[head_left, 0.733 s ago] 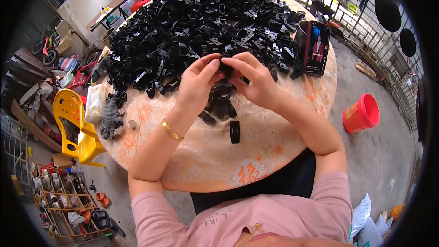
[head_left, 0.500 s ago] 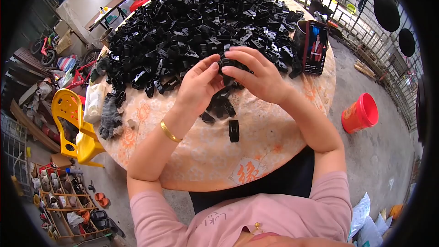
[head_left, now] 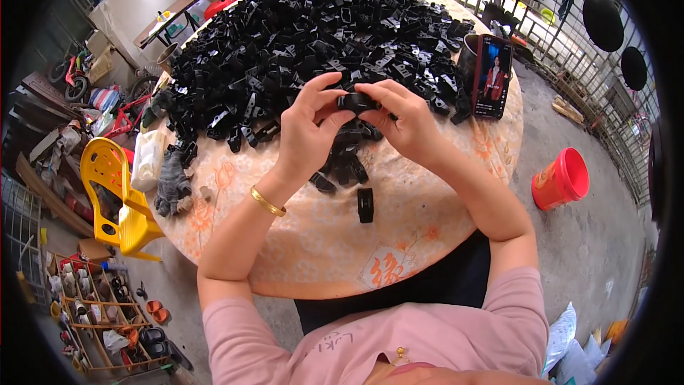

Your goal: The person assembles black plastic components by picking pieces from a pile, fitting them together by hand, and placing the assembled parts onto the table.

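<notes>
Between my two hands is a small black plastic part (head_left: 358, 103), held up over the table's middle. My left hand (head_left: 311, 125) pinches its left end with thumb and fingers. The thumb and fingertips of my right hand (head_left: 403, 118) close on its right end. Behind my hands spreads a big heap of similar black plastic parts (head_left: 285, 36). Just below my hands lie several loose black parts (head_left: 345, 165), partly overlapping. Closer to me, a single black part (head_left: 365, 205) lies apart on the patterned tablecloth (head_left: 306, 249).
A phone (head_left: 491, 77) leans upright against a dark container at the heap's right. On the table's left edge lie a grey glove (head_left: 173, 185) and a white plastic container (head_left: 148, 160). A yellow chair (head_left: 128, 221) stands left; a red bucket (head_left: 561, 179) stands on the floor right.
The black part between my hands has turned from upright to lying sideways. My right hand has shifted slightly lower, and my left fingers have lifted and spread a little.
</notes>
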Action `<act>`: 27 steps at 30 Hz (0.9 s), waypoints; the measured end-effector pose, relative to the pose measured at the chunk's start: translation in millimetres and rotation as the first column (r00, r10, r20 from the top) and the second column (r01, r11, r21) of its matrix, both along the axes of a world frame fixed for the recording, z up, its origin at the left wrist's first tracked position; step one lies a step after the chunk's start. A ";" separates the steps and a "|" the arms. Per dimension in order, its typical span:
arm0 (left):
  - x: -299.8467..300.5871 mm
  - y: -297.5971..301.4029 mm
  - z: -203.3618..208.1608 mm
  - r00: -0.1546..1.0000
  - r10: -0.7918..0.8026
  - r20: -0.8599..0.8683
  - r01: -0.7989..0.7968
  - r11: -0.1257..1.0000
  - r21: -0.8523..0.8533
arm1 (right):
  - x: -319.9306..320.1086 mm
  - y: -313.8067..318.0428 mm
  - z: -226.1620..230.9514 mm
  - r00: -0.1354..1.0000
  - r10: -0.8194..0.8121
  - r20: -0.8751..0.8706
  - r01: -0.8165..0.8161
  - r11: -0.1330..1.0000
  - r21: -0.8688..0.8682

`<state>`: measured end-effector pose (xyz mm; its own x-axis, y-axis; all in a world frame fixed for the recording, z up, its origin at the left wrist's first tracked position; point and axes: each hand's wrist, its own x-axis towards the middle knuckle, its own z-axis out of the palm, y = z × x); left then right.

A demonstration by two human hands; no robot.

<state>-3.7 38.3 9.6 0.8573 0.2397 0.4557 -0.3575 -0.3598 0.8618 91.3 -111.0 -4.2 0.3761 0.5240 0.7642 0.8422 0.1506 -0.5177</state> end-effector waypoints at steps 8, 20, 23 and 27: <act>-1.1 -16.9 1.5 0.997 -0.072 -0.005 0.067 0.943 -0.325 | 1.3 -1.0 -6.5 0.992 -0.082 0.096 0.086 0.996 -0.040; -3.6 -6.1 4.5 0.988 -0.152 -0.033 0.126 0.906 -0.404 | 8.6 -2.2 -5.1 0.704 0.229 -0.672 -0.391 0.915 -0.098; -11.7 -4.2 24.8 0.940 -0.296 -0.170 0.201 0.882 -0.425 | 25.6 -8.3 -2.5 0.401 0.344 -0.849 -0.584 0.810 0.053; -34.8 -38.1 24.3 0.867 -0.334 -0.370 0.402 0.908 0.123 | 29.2 5.3 -27.2 0.992 0.118 0.048 -0.097 0.942 -0.320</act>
